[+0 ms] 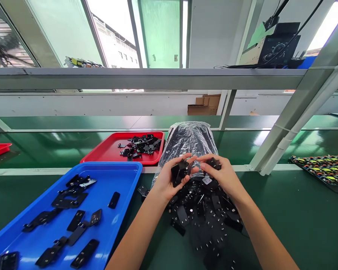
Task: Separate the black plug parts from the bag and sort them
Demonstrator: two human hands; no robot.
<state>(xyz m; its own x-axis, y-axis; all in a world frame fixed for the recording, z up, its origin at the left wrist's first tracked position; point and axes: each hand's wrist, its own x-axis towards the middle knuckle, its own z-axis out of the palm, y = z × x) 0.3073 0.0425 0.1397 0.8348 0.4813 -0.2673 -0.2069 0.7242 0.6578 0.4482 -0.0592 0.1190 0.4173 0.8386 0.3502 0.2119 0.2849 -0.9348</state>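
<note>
Across the green workbench (pixel 284 217), a blue tray (pixel 115 180) lies leftmost, its far edge beside a red tray (pixel 108 148). Near the red tray's right edge sits a clear plastic bag (pixel 190 138), a heap of black plastic parts (pixel 202 213) at its near end. Above that, the left hand (pixel 169 176) grips black blocky pieces (pixel 178 172); the right hand's (pixel 221 170) fingers close around a smaller black cluster (pixel 214 164).

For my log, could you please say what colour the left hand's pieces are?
The pieces are black, best seen in the head view.
</note>
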